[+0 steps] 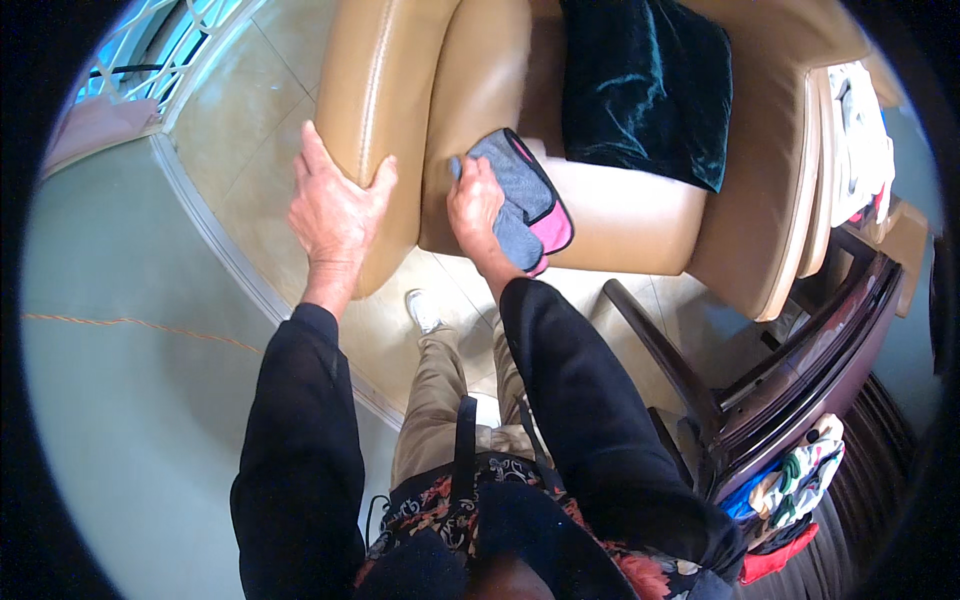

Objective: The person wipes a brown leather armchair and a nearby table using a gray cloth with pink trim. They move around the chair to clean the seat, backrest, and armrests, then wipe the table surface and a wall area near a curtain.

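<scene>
Below the middle of the picture's top stands a tan leather sofa (630, 232) with white stitching along its armrest. My left hand (335, 206) rests on the end of that armrest, thumb and fingers spread over the leather. My right hand (475, 196) grips a grey cloth with pink parts and black edging (525, 187), pressed against the inner side of the armrest and the front of the seat. Part of the cloth hangs past my wrist. A dark green velvet cushion (649, 90) lies on the seat, to the right of the cloth.
A dark wooden chair (802, 375) stands at the right, with folded clothes (799, 472) beside it. White cloths (859, 142) lie behind the sofa's right side. A door track (217, 232) curves across the floor at left, and an orange cord (142, 323) crosses the grey-green surface.
</scene>
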A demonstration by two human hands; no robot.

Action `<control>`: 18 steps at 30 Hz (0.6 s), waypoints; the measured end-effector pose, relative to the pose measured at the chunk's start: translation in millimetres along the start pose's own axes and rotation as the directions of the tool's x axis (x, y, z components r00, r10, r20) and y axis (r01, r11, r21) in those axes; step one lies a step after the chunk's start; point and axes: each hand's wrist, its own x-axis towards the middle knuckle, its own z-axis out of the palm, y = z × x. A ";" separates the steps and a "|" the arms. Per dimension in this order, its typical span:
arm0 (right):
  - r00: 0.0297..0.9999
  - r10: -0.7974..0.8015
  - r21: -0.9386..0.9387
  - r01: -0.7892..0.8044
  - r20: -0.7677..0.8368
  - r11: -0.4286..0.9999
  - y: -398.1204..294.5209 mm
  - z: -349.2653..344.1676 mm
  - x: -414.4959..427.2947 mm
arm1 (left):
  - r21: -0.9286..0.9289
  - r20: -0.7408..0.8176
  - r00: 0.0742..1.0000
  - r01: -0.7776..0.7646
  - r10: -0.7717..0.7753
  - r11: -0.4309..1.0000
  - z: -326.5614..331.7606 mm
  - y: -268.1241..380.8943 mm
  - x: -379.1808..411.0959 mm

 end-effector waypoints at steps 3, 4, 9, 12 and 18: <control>0.964 0.262 0.091 -0.257 -0.043 0.962 -20.9 6.8 69.3 | -0.028 0.023 1.000 0.011 -0.010 1.000 -2.7 1.8 0.2; 0.950 0.282 0.182 -0.256 -0.136 0.950 -24.9 3.4 99.5 | -0.045 0.037 0.999 0.028 -0.026 0.999 -3.6 2.5 0.4; 0.942 0.235 0.363 -0.138 -0.240 0.921 -28.8 -18.8 224.8 | -0.068 0.081 0.995 0.058 -0.053 0.996 -6.2 3.6 1.8; 0.980 0.197 0.440 -0.185 0.019 0.879 -37.2 11.1 229.8 | -0.082 0.071 0.996 0.051 -0.045 0.995 -5.4 2.2 1.6; 0.995 0.092 0.365 -0.069 -0.045 0.929 -41.6 53.6 191.4 | -0.084 0.050 0.999 0.025 -0.021 0.996 -2.8 0.9 2.6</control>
